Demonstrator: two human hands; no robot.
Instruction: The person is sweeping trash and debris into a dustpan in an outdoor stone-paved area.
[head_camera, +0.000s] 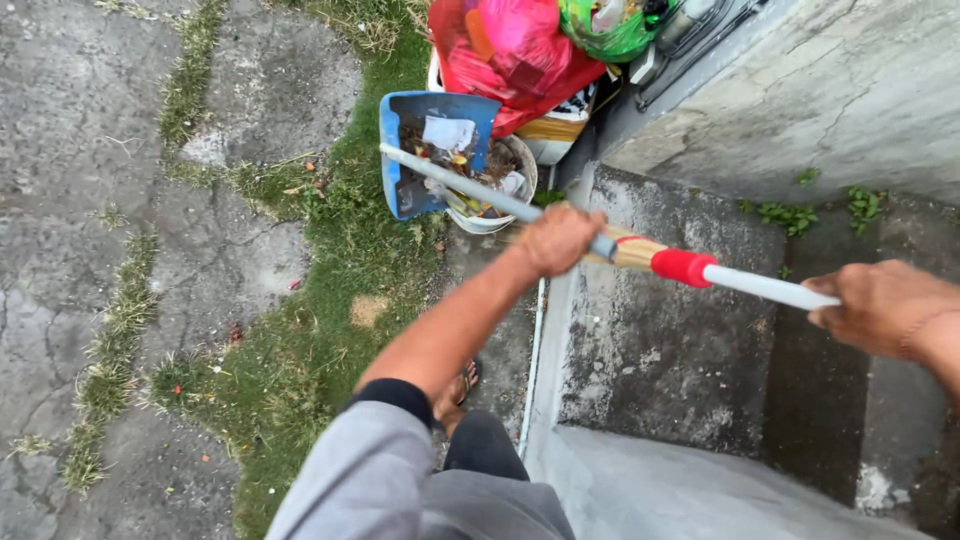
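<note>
One blue dustpan (420, 150) tilts over one round white bucket (505, 190) at the edge of the grass strip (330, 330). The pan holds dry leaves, dirt and a scrap of white paper; the bucket shows more leaf litter and paper bits. Behind them, against the corner of the concrete wall (850, 90), sit two stuffed bags: one red-pink bag (510, 55) and one green bag (605, 35), their contents hidden. The left hand (560, 238) is wrapped fully around the dustpan's long grey handle (470, 185), where it meets a broom's bristle end and red collar (683, 267). The right hand (880, 305) is closed around one white broom pole (765, 287) over the concrete ledge (660, 350). One sandalled foot (462, 390) stands on the cracked pavement (80, 200).
</note>
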